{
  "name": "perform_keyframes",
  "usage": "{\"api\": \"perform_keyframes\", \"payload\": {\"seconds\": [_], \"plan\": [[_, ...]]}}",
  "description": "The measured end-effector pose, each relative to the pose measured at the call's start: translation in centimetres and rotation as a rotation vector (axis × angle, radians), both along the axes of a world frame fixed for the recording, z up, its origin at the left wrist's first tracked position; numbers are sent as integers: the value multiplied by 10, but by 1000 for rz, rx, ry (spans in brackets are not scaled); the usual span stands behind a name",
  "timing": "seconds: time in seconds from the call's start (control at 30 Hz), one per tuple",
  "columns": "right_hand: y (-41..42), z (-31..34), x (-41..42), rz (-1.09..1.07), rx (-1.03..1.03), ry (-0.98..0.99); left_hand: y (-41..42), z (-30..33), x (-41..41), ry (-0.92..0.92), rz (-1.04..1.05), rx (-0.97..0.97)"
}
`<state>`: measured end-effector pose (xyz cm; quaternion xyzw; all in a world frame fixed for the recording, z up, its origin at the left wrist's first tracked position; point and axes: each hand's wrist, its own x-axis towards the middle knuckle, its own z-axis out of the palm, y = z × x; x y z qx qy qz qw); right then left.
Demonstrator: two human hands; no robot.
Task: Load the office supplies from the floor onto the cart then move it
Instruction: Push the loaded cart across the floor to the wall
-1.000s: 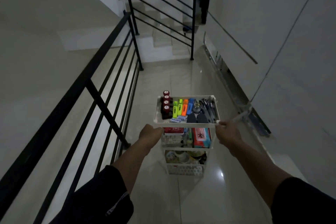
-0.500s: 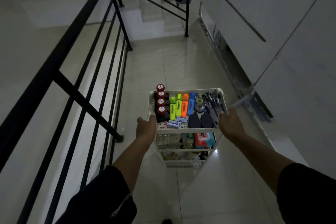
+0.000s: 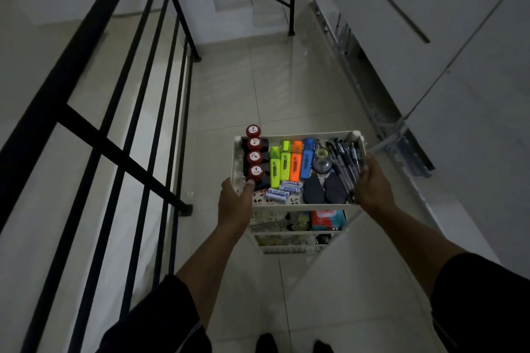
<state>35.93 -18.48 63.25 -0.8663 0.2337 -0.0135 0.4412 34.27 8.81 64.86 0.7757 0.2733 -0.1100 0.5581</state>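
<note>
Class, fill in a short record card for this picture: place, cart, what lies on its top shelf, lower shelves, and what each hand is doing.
place: tiled landing beside a black railing, stairs ahead
cart: white cart with shelves, standing on the floor
top shelf: four red-capped stamps, four highlighters, pens, batteries
lower shelves: more supplies, too dim to name
left hand: left hand grips the top shelf's near left corner
right hand: right hand grips the top shelf's right edge
</note>
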Motion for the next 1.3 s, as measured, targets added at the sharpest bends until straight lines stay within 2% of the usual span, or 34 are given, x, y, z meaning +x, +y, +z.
{"api": "perform_keyframes", "payload": {"seconds": [0.23, 0.47, 1.03, 1.17, 1.3], "plan": [[1, 7, -5, -85, 20, 16, -5, 0, 20, 8, 22, -80], [-11, 4, -12, -253, 18, 29, -24, 10, 52, -12, -111, -62], [7, -1, -7, -620, 70, -47, -63, 27, 153, -52, -383, 102], [16, -6, 7, -679, 90, -22, -60, 25, 167, -56, -398, 134], [26, -2, 14, -705, 86, -9, -49, 19, 183, 39, -349, 163]]}}
